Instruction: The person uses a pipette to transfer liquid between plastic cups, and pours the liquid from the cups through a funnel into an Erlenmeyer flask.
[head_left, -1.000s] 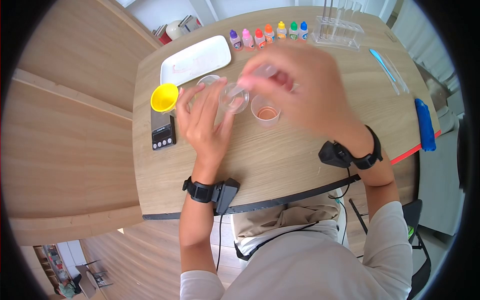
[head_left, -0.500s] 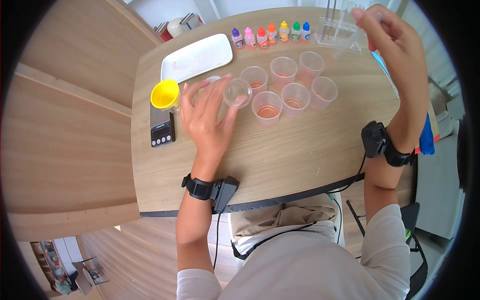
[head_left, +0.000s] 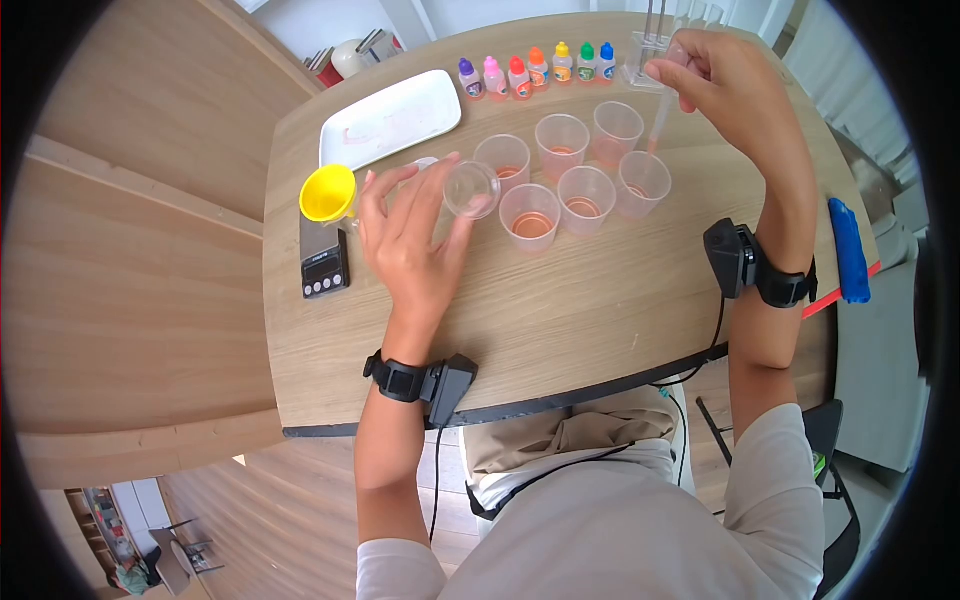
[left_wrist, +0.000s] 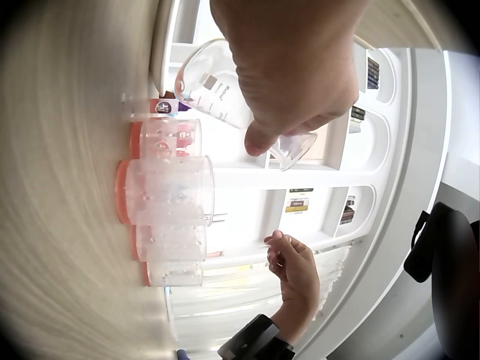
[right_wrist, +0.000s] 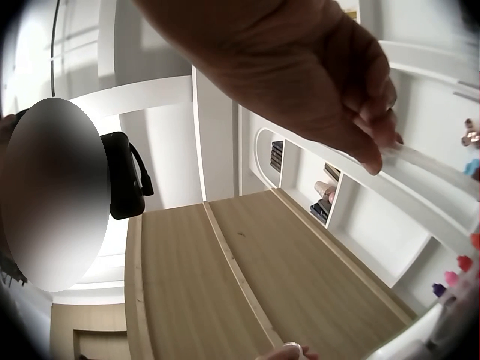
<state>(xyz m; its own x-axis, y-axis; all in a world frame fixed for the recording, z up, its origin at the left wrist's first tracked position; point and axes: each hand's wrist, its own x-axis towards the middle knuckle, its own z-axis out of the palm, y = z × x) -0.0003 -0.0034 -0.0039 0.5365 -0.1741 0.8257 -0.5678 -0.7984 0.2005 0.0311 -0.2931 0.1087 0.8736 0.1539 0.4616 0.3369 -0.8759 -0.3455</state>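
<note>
My left hand (head_left: 415,220) grips a clear conical flask (left_wrist: 214,86) with printed marks, tilted on its side in the left wrist view; its round mouth shows beside the thumb in the head view. My right hand (head_left: 735,90) pinches a clear plastic dropper (head_left: 660,120) between thumb and fingers. The dropper points down, its lower end close by the rim of the rear-right plastic cup (head_left: 619,125) and the front-right cup (head_left: 644,187). Several such cups stand in two rows, each with a little reddish liquid, the front-left cup (head_left: 529,220) nearest the flask.
On the left a yellow funnel (head_left: 328,193) sits by a black digital scale (head_left: 323,272). Behind are a white tray (head_left: 400,120), several colour bottles (head_left: 538,68) and a clear rack (head_left: 645,60) with tubes. A blue cloth-like roll (head_left: 849,250) lies at the right edge.
My right hand with the dropper has gone from the flask's mouth out to the far right, then back left towards the right-hand cups. The left hand stays in place with the flask.
</note>
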